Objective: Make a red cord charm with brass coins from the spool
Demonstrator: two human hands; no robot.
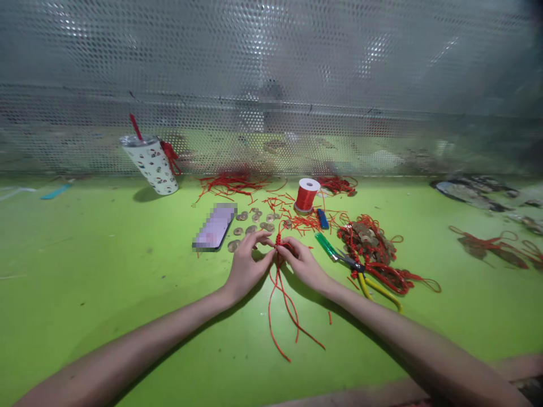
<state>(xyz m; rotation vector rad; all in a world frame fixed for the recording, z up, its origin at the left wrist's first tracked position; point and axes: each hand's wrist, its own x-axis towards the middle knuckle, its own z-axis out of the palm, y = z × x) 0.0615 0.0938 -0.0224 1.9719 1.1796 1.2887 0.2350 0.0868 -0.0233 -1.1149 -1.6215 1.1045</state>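
Note:
Between my two hands is a red cord (278,278), knotted at its upper part, with several loose ends trailing down over the green table. My left hand (250,263) pinches the cord at the knot from the left, thumb and index finger closed. From the right, my right hand (302,263) pinches it at nearly the same spot. Just beyond my left hand lie several round brass-coloured coins (255,216). A spool of red cord (305,196) stands upright past the hands. Exactly how the strands run under the fingertips is hidden.
Right of my hands lie scissors (377,280), a green lighter (326,246), a blue lighter (323,219) and a pile of coins with red knots (368,240). A phone (215,227) and a patterned tumbler (153,167) are on the left. Red cord scraps (231,183) lie near the mesh partition (212,135).

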